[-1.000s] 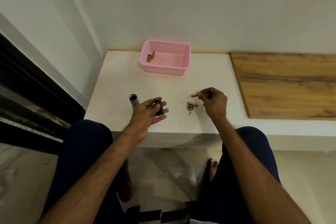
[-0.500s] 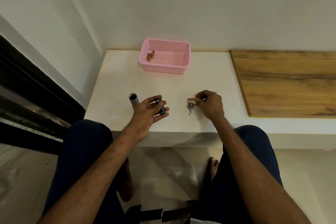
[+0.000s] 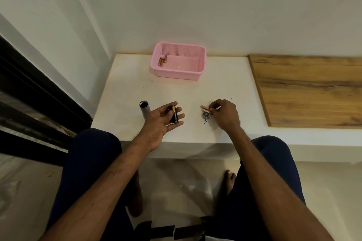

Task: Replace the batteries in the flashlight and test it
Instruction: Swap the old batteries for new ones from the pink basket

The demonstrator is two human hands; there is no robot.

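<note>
The silver flashlight body (image 3: 144,108) stands open-ended on the white table (image 3: 127,92). Just right of it, my left hand (image 3: 163,118) lies palm up and holds a black battery (image 3: 174,117) across its fingers, with the thumb by the battery's top end. My right hand (image 3: 225,112) hovers low over the table and pinches a copper-coloured battery (image 3: 204,107) that sticks out to the left. The round flashlight cap (image 3: 205,115) lies on the table right under that battery, touching my fingers or nearly so.
A pink basket (image 3: 202,60) at the back of the table holds a few copper-coloured batteries (image 3: 162,60). A wooden board (image 3: 309,88) covers the surface to the right. A wall runs behind, and a dark frame stands at the left. My knees are under the table's front edge.
My right hand has come down and slightly left with the copper battery, ending beside the cap. My left hand has kept the black battery and has hardly moved.
</note>
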